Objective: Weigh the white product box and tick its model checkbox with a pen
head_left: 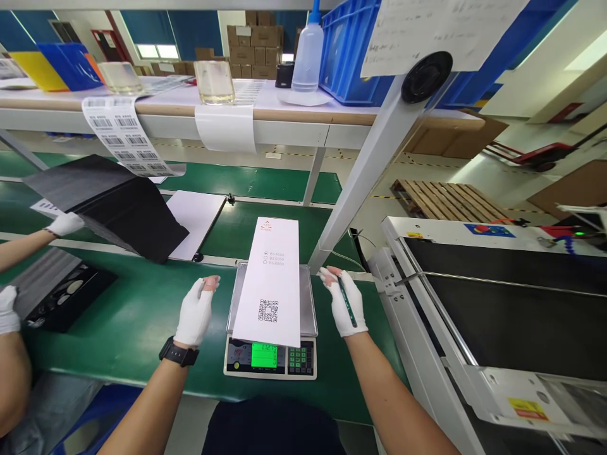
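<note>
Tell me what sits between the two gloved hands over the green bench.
In the head view, between the left hand and the right hand stands a scale, and a white box lies on it.

White fingerless gloves on left hand (195, 313) and right hand (348, 304); black wristwatch (179, 352) on left wrist; forearms unsleeved.

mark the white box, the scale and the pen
white box (272, 278): head view, middle of its top face.
scale (308, 297): head view, bare right edge of the steel pan.
pen (347, 303): head view, mid-shaft, in the right hand (348, 306).
</note>
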Motion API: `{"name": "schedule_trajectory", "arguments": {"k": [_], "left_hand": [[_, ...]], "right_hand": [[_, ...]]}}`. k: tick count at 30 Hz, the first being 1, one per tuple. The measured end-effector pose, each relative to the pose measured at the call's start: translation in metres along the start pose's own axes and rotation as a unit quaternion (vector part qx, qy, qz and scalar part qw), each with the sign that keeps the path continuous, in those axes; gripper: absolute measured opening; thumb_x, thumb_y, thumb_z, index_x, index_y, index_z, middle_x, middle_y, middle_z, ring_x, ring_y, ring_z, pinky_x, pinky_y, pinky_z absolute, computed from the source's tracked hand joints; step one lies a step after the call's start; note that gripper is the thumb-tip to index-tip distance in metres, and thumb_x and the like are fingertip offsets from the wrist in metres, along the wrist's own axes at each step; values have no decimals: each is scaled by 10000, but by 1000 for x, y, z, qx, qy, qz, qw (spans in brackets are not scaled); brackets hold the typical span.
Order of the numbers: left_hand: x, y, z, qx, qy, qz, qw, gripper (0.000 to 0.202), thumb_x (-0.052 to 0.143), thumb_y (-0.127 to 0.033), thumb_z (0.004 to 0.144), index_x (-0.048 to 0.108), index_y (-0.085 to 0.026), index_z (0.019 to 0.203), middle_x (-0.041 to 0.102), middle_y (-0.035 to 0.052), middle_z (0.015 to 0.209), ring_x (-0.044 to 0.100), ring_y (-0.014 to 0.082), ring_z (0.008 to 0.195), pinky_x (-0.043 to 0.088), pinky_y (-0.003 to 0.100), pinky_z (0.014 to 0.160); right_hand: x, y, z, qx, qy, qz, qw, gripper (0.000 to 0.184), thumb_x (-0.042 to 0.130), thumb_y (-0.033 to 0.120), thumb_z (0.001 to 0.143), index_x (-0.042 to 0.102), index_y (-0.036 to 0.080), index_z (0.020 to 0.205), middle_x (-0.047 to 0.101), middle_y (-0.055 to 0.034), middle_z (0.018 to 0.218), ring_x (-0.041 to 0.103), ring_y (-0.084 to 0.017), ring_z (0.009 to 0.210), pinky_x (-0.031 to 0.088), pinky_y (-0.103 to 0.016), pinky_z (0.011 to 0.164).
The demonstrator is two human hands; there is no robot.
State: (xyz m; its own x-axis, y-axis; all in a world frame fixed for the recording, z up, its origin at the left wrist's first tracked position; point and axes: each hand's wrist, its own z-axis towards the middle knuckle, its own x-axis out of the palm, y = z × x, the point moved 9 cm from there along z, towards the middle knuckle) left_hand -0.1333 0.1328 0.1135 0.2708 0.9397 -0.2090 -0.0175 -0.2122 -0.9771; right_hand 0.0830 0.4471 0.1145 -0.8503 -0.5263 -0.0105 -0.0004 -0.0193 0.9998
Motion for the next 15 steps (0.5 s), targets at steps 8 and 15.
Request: {"name": "schedule_trajectory", "arguments": {"k": [8,15], "left_hand": [[77,-14,-57,-87,80,-157,981,666,415,-753,861,470,-257,1302,605,108,1320,587,290,1188,495,466,988],[49,-3,-97,116,-41,-39,992,501,565,-580,863,583,-308,1282,627,90,1322,595,342,1208,606,468,873]], "right_hand": [[69,26,-37,101,39,204,973,546,741,525,784,543,236,1203,680,-58,1091,655,-276,1007,556,-392,824],[63,69,14,10,79,90,993,603,582,736,854,642,173,1062,678,-63,805,606,-199,707,505,-340,687]]}}
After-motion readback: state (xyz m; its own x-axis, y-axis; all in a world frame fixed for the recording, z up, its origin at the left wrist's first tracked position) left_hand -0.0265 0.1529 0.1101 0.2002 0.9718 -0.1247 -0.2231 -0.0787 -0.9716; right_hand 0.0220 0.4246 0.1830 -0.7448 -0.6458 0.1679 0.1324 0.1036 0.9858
